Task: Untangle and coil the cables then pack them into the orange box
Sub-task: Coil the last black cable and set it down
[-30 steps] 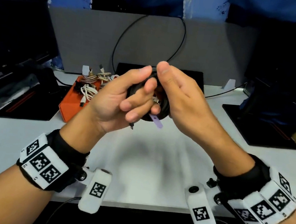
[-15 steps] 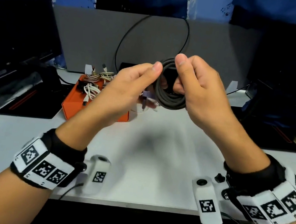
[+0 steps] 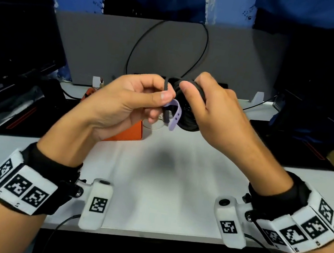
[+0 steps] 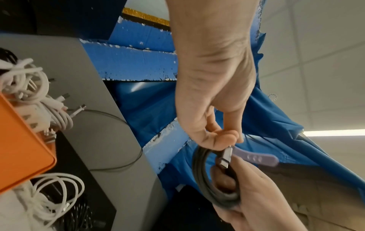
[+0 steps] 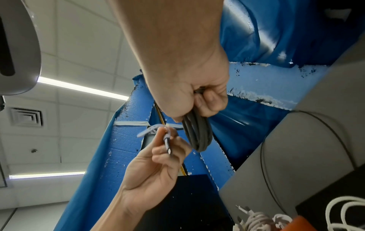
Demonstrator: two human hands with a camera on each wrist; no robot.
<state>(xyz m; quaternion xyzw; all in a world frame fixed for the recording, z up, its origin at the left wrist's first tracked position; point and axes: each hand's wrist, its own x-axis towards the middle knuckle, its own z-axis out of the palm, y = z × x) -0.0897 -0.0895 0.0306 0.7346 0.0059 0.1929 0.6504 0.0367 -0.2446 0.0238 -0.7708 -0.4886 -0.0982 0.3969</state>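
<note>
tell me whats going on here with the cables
A person is bundling a black cable coil above a white desk. The right hand grips the coil, while the left hand pinches the cable's free end by the connector, next to a lilac strap. The orange box behind already holds white cables; another white cable lies on the desk beside it.
</note>
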